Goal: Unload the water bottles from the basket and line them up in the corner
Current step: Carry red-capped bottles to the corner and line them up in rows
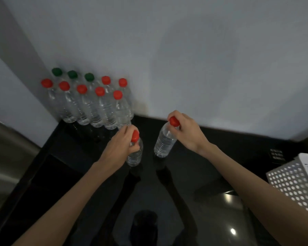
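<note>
Fingers (132, 147) of each hand clench one red-capped bottle's neck, both bottles upright beside the cornered row (89, 103).

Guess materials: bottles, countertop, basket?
Bottles: clear ribbed plastic, water visible through them, with matte caps, probably plastic. Countertop: glossy black, likely polished stone, since it mirrors arms and lights. Basket: white perforated sheet, metal or plastic; cannot tell which.

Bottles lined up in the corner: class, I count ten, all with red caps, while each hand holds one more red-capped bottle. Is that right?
Not quite. The head view shows ten bottles in the corner, but three at the back have green caps; seven are red. The left hand and right hand each hold a red-capped bottle.
</note>
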The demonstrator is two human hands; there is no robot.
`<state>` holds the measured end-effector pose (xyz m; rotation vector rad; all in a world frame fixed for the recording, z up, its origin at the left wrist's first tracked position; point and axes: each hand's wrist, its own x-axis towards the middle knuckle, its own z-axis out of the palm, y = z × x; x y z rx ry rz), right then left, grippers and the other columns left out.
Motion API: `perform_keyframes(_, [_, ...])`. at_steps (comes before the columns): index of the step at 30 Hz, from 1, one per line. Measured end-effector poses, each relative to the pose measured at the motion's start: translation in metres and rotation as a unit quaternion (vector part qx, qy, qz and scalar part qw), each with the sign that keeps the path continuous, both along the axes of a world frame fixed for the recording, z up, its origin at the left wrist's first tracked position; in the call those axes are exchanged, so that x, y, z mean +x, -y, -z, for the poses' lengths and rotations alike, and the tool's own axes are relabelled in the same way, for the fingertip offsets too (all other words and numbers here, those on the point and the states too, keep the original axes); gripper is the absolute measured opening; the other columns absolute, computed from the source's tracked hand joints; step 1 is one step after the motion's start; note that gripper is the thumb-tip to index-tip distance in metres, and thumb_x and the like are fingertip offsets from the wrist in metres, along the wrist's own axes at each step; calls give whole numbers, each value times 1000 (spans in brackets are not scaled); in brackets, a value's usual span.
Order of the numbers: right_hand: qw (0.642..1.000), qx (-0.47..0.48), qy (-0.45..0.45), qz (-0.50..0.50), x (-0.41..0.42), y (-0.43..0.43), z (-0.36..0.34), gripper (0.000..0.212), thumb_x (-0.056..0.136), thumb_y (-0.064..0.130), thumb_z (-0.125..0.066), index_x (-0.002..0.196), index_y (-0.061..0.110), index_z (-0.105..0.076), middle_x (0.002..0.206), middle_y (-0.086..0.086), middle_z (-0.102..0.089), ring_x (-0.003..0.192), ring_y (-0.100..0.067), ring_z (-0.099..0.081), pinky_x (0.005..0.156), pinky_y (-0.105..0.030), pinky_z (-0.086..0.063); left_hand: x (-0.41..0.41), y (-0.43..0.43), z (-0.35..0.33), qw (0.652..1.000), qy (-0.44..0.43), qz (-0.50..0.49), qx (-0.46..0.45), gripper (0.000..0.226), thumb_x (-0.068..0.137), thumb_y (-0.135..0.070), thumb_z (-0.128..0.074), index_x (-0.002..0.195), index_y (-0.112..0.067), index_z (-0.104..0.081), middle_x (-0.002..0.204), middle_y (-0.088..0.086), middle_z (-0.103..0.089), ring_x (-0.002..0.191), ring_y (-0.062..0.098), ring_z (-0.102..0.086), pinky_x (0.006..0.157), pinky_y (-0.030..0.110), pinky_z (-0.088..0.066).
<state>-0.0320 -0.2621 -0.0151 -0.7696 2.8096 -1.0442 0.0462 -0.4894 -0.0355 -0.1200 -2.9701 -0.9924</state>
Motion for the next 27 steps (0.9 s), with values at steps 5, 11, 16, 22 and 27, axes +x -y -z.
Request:
perform_keyframes(5, [1000, -28, 2, 15, -41, 64, 14, 15, 91, 22, -57, 104, 23, -49, 93, -2, -57, 78, -14, -53, 67, -20, -40, -14, 58, 1, 999, -9, -22, 25, 23, 82, -15, -65, 96, -21, -48, 102, -2, -50, 83, 12, -55, 77, 29, -47])
perform_keyframes(11, [999, -4, -15, 46, -82, 117, 28, 16, 90, 24, -57, 104, 21, -49, 96, -8, -59, 81, -23, -57, 70, -34, -49, -33, 92, 13, 997, -21, -3, 75, 27, 82, -21, -68, 100, -28, -50, 103, -6, -49, 88, 6, -52, 80, 24, -44])
perform_keyframes(16, [997, 5, -24, 70, -116, 142, 32, 18, 90, 23, -58, 106, 19, -50, 98, -11, -60, 83, -27, -57, 73, -38, -49, -38, 102, 22, 994, -41, 6, 105, 32, 82, -21, -70, 108, -26, -53, 104, -7, -48, 90, 3, -53, 79, 12, -41])
perform_keyframes(22, [996, -28, -29, 77, -145, 158, 38, 21, 89, 18, -59, 108, 13, -53, 99, -12, -60, 81, -19, -51, 70, -25, -35, -38, 103, 31, 986, -51, 5, 157, 29, 83, -22, -69, 107, -29, -54, 103, -4, -50, 91, 6, -53, 80, 11, -43])
perform_keyframes(27, [994, -60, -20, 89, -150, 158, 44, 29, 89, 15, -60, 117, 16, -53, 107, -8, -58, 86, -15, -48, 74, -22, -35, -33, 97, 37, 977, -40, -25, 208, 35, 83, -30, -68, 114, -32, -51, 111, -8, -47, 101, 4, -53, 90, 28, -51])
